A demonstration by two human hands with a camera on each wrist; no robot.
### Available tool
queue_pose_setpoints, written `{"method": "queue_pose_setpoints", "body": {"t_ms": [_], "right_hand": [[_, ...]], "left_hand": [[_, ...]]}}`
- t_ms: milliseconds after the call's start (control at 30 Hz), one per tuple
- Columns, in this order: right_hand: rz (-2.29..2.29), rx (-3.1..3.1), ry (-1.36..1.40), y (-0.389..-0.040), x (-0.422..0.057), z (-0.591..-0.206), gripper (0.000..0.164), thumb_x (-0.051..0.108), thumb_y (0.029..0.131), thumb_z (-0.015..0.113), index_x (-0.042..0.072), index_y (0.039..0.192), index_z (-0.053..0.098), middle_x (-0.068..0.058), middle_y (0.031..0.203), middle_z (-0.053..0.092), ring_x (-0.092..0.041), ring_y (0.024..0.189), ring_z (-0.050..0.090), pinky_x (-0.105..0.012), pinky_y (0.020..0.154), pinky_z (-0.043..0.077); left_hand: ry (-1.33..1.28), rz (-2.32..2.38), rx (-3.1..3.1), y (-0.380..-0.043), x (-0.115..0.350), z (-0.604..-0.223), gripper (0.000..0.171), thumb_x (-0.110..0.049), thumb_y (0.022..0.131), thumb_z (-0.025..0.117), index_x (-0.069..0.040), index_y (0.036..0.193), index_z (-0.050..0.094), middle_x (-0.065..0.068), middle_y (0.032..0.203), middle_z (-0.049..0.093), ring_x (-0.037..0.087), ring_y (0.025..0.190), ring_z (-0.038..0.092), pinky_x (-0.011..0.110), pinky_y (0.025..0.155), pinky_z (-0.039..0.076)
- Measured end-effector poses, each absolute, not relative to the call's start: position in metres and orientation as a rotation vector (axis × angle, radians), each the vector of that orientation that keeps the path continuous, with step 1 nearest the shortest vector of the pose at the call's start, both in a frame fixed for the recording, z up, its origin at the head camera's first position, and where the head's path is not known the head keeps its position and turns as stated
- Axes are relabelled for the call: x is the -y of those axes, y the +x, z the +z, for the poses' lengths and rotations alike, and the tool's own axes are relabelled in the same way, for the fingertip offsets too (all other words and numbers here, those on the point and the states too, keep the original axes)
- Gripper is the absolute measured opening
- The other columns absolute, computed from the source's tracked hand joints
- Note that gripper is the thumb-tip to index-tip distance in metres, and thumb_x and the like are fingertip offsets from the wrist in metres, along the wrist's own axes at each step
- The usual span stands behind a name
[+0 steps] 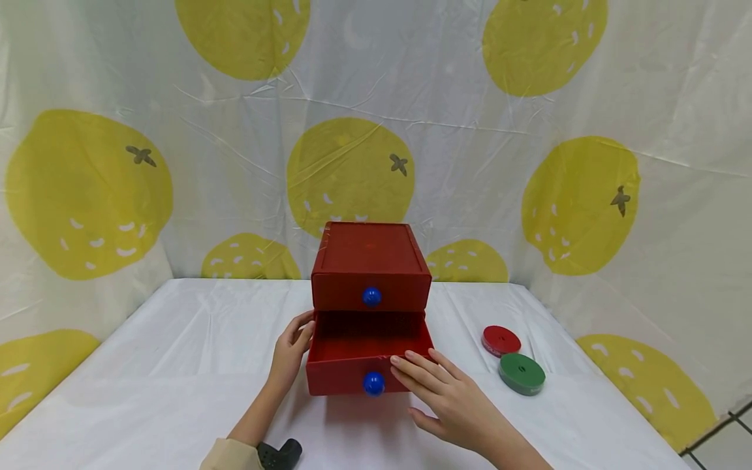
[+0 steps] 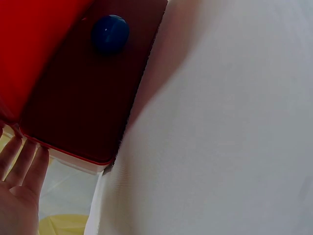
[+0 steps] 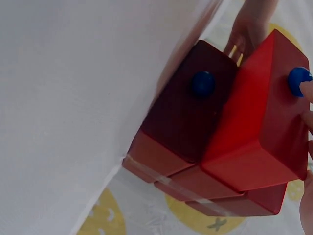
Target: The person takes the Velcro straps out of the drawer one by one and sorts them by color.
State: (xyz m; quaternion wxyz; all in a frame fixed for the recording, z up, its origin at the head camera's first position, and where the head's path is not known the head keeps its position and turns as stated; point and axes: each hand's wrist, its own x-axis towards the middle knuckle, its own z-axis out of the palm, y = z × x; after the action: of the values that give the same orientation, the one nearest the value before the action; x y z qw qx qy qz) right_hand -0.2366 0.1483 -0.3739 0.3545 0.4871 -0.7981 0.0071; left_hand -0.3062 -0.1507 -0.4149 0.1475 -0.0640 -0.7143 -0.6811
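Note:
A red drawer cabinet [image 1: 370,248] with blue knobs stands on the table. Its middle drawer [image 1: 346,375] is pulled out, and the part of its inside that shows holds nothing. Above it the top drawer [image 1: 341,292] is closed; the bottom drawer [image 3: 181,105], likewise closed, shows in the right wrist view. My left hand [image 1: 289,352] rests against the cabinet's left side, fingers extended in the left wrist view. At the right part of the pulled-out drawer's front, my right hand [image 1: 449,405] touches with straight fingers, beside the blue knob [image 1: 373,384].
To the right of the cabinet lie a red roll [image 1: 501,340] and a green roll [image 1: 521,373], close together. A white cloth [image 1: 194,365] covers the table. Behind hangs a pale curtain [image 1: 458,163] with yellow fruit prints. A black device [image 1: 281,453] sits at my left wrist.

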Motion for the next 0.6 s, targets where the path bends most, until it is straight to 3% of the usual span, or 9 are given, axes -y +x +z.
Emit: {"method": "queue_pose_setpoints", "body": {"t_ms": [300, 467, 533, 600], "right_hand": [[-0.004, 2.057, 1.249, -0.239, -0.145, -0.375, 0.051, 0.045, 0.092, 0.044, 0.014, 0.132, 0.048, 0.002, 0.143, 0.040, -0.017, 0.131, 0.036, -0.027, 0.116, 0.004], [-0.042, 2.094, 1.212, -0.245, -0.141, -0.376, 0.054, 0.048, 0.094, 0.035, 0.012, 0.132, 0.049, 0.001, 0.144, 0.038, -0.019, 0.132, 0.033, -0.028, 0.116, 0.002], [-0.048, 2.104, 1.198, -0.248, -0.140, -0.376, 0.055, 0.049, 0.093, 0.036, 0.012, 0.132, 0.048, 0.001, 0.144, 0.037, -0.019, 0.132, 0.033, -0.028, 0.116, 0.001], [-0.041, 2.104, 1.186, -0.251, -0.139, -0.377, 0.056, 0.048, 0.090, 0.045, 0.012, 0.133, 0.047, 0.000, 0.145, 0.037, -0.020, 0.132, 0.033, -0.028, 0.116, 0.001]], "left_hand": [[-0.182, -1.952, 2.045, -0.306, 0.153, -0.416, 0.038, -0.031, 0.094, 0.048, -0.011, 0.127, 0.050, 0.008, 0.129, 0.052, -0.008, 0.099, 0.056, 0.024, 0.086, 0.050], [-0.186, -1.978, 2.017, -0.308, 0.151, -0.416, 0.038, -0.028, 0.093, 0.050, -0.009, 0.126, 0.050, 0.010, 0.127, 0.053, -0.006, 0.097, 0.057, 0.021, 0.084, 0.051], [-0.186, -1.986, 2.018, -0.308, 0.151, -0.416, 0.038, -0.028, 0.093, 0.050, -0.010, 0.126, 0.050, 0.010, 0.127, 0.053, -0.006, 0.097, 0.057, 0.021, 0.084, 0.051], [-0.193, -1.990, 2.020, -0.309, 0.150, -0.416, 0.038, -0.029, 0.093, 0.050, -0.010, 0.126, 0.050, 0.010, 0.127, 0.053, -0.006, 0.097, 0.058, 0.021, 0.084, 0.051]]}}
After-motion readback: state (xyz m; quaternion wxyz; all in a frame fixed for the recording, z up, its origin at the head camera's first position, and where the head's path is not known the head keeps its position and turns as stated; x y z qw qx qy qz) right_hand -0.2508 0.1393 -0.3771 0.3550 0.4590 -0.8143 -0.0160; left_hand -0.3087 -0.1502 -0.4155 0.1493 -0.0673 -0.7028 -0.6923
